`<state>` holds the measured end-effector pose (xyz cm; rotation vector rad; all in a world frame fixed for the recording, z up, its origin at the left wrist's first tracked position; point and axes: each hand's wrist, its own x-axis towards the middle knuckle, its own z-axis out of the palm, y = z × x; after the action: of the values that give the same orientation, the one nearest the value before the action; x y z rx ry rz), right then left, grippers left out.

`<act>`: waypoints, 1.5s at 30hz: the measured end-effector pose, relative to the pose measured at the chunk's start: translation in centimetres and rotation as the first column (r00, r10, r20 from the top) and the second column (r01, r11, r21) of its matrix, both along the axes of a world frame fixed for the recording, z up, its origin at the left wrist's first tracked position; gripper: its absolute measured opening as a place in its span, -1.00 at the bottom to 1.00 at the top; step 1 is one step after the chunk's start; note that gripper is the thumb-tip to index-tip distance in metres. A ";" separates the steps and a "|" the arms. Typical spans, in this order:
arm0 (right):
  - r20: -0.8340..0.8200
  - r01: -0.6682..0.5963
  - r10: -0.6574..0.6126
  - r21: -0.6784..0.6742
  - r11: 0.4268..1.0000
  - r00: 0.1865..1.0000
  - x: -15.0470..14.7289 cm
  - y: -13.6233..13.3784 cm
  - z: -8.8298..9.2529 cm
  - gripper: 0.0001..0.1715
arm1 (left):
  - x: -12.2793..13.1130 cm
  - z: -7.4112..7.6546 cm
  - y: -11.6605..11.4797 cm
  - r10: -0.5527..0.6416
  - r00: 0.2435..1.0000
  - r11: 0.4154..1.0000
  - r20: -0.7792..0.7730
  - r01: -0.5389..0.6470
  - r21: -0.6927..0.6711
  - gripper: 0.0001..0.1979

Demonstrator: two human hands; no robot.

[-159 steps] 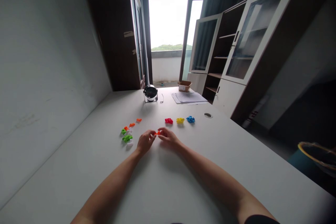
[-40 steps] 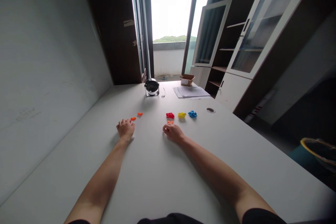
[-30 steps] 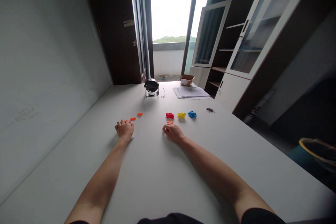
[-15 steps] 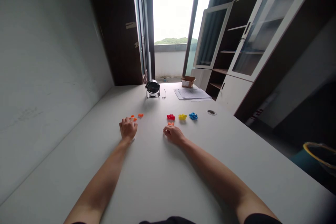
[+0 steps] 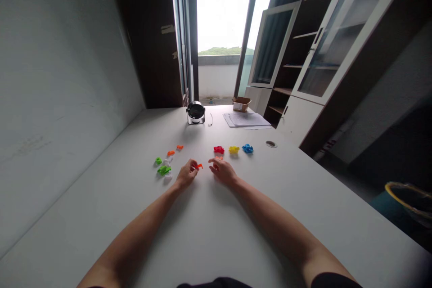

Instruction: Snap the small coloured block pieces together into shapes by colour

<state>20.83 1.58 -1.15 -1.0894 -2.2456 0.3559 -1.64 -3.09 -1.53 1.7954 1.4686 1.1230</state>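
Note:
My left hand (image 5: pixel 187 174) pinches a small orange plastic piece (image 5: pixel 199 166) between thumb and fingers, over the middle of the white table (image 5: pixel 202 234). Facing it from the right, my right hand (image 5: pixel 223 172) has its thumb and fingers apart, with nothing seen between them. Just beyond its fingers lies another orange piece (image 5: pixel 219 158), partly covered. Left of my left hand are green pieces (image 5: pixel 164 170), white pieces (image 5: pixel 168 177) and two orange pieces (image 5: pixel 171 153). Farther back, in a row, lie a red cluster (image 5: pixel 218 149), a yellow cluster (image 5: pixel 234 149) and a blue cluster (image 5: pixel 247 148).
A round black device on a metal stand (image 5: pixel 196 112) is at the back, with papers (image 5: pixel 246 119) and an open cardboard box (image 5: pixel 241 104) to its right. A cable hole (image 5: pixel 271 144) is near the right edge. The wall (image 5: pixel 67 121) borders the left side.
My left hand has moved right from the loose pieces, carrying an orange piece and uncovering the green and white ones. My right hand stays in place, its fingers now more spread.

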 end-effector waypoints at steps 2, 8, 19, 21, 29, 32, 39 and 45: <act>-0.008 -0.015 0.016 0.022 1.000 1.000 0.0 -0.1 0.1 -0.71 | 0.1 -0.1 -0.1 -0.035 0.999 0.999 0.035 0.035 -0.001 -0.90; -0.035 -0.061 0.063 0.045 0.997 0.997 -0.5 -0.8 0.2 -0.65 | 0.3 -0.1 -0.3 -0.087 0.988 0.996 0.128 0.088 -0.004 -0.85; -0.010 -0.131 0.133 0.106 0.986 0.991 -0.8 -1.2 0.1 -0.72 | 0.3 0.0 -0.5 -0.211 0.965 0.975 0.153 0.219 -0.038 -0.76; -0.005 -0.142 0.144 0.112 0.984 0.990 -0.7 -1.2 0.1 -0.75 | 0.3 0.1 -0.5 -0.237 0.957 0.968 0.166 0.247 -0.041 -0.74; -0.016 -0.132 0.135 0.098 0.986 0.991 -0.8 -1.2 0.1 -0.82 | -0.1 -0.2 -0.1 -0.223 0.966 0.974 0.132 0.227 -0.012 -0.76; -0.025 -0.129 0.132 0.093 0.987 0.991 -0.8 -1.1 0.1 -0.83 | -0.1 -0.2 -0.1 -0.202 0.970 0.979 0.133 0.203 0.006 -0.75; -0.033 -0.123 0.126 0.072 0.990 0.992 -0.8 -1.1 -0.1 -0.93 | 0.0 -0.3 -0.2 -0.196 0.963 0.980 0.186 0.196 0.019 -0.76; -0.039 -0.094 0.096 0.048 0.994 0.995 -0.9 -0.9 -0.3 -0.90 | 0.0 -0.4 -0.2 -0.172 0.967 0.985 0.190 0.173 0.012 -0.74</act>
<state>19.88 0.64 -1.42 -0.9448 -2.2625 0.3609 -1.65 -3.32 -1.90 1.7233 1.1798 1.1655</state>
